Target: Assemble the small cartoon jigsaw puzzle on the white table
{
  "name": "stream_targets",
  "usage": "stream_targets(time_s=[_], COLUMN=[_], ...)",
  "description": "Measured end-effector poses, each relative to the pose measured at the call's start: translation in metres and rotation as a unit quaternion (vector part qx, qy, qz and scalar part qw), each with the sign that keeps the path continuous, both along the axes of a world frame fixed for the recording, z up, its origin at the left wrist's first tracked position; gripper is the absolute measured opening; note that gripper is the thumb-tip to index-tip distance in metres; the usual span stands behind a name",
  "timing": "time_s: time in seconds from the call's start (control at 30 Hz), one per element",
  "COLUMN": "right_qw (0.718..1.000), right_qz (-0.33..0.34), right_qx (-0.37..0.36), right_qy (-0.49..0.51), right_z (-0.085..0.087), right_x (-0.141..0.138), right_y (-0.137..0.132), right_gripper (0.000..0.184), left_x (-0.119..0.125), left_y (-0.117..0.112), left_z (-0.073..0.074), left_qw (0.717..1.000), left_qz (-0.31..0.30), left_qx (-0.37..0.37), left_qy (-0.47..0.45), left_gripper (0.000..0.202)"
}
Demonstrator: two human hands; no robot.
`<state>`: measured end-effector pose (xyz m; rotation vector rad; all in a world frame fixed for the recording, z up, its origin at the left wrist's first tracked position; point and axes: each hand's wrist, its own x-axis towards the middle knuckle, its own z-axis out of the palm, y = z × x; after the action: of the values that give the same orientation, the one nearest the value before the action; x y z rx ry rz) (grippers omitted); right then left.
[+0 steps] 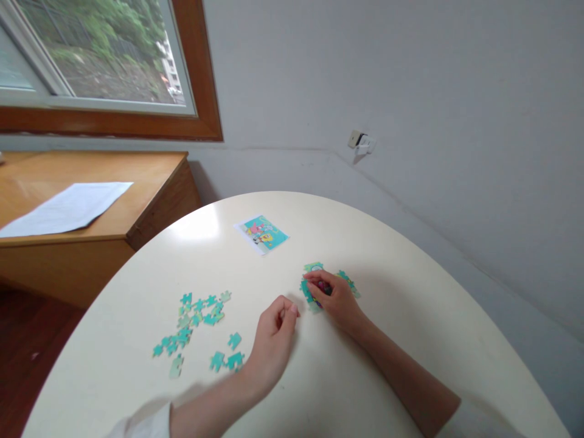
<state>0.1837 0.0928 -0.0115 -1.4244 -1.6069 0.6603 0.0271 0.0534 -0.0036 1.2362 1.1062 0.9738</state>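
Observation:
My right hand (335, 298) rests on a small joined cluster of teal puzzle pieces (314, 267) right of the table's middle, fingers curled and pressing on it. My left hand (274, 337) lies just left of that cluster with its fingers curled in a loose fist; I cannot make out anything inside it. Several loose teal puzzle pieces (196, 313) are scattered further left, the closest ones (227, 359) beside my left wrist. A small reference picture card (261, 233) lies flat at the far side.
The round cream table (387, 389) fills the lower view. A wooden desk (137, 201) with a white paper sheet (68, 207) stands at the left under a window. A wall socket (360, 141) sits on the grey wall behind.

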Motion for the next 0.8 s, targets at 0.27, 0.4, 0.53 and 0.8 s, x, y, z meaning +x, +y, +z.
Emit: stream_targets(time_s=[0.27, 0.4, 0.53, 0.8], right_qw=[1.0, 0.999, 0.999, 1.0], right_qz=[0.008, 0.017, 0.014, 0.002], right_qx=[0.018, 0.031, 0.027, 0.006], right_qy=[-0.011, -0.017, -0.019, 0.005], right_z=[-0.0014, 0.0005, 0.0007, 0.0001], right_x=[0.0006, 0.0007, 0.0009, -0.0009], right_y=[0.0001, -0.0002, -0.0005, -0.0003], right_gripper=[0.021, 0.02, 0.02, 0.014], left_x=[0.0004, -0.0001, 0.0, 0.0], left_y=[0.0006, 0.0004, 0.0004, 0.0005], left_z=[0.0019, 0.0019, 0.0027, 0.001], left_qw=[1.0, 1.0, 1.0, 1.0], left_qz=[0.001, 0.003, 0.003, 0.001], left_qx=[0.0, 0.002, 0.002, -0.003], left_qy=[-0.007, -0.004, -0.005, -0.012], left_gripper=[0.036, 0.037, 0.037, 0.037])
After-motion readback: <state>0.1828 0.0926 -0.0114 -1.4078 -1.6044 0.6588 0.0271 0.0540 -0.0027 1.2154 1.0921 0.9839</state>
